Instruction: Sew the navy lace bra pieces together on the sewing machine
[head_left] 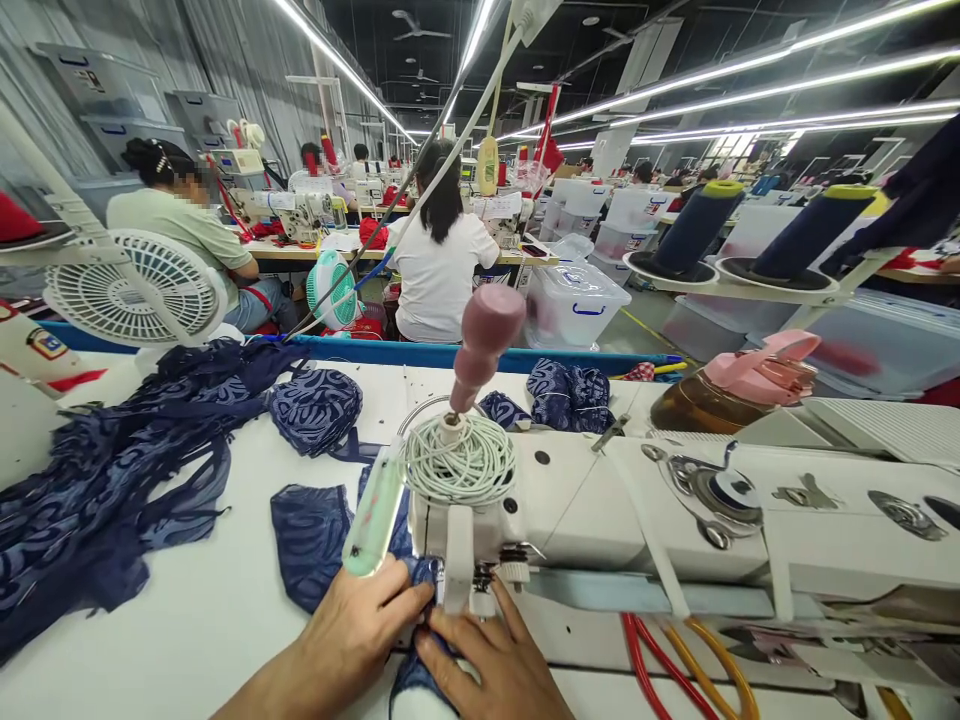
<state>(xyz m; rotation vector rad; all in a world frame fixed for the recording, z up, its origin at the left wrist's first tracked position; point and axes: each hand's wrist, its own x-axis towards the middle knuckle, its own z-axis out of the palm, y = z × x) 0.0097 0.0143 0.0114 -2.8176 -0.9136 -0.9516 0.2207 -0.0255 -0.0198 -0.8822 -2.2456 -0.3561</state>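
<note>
A navy patterned fabric piece [424,672] lies under the needle end of a white sewing machine [592,490]. My left hand [356,625] grips its edge just left of the presser foot, thumb and fingertips pressed together. My right hand [491,660] rests flat on the same fabric, its fingers spread out in front of the needle area. The needle itself is hidden. A pale green glowing strip [373,515] is above my left hand. On the machine head sit a coil of light green cord [461,460] and a pink-handled tool [484,345] standing upright.
Navy lace pieces [97,480] heap at the left, with a folded bundle [315,410] nearby. Red and yellow scissor handles [675,660] hang at lower right. A pink-lidded bottle [735,385], thread cones [694,230] and a white fan [135,285] surround the table. Co-workers [442,260] sit ahead.
</note>
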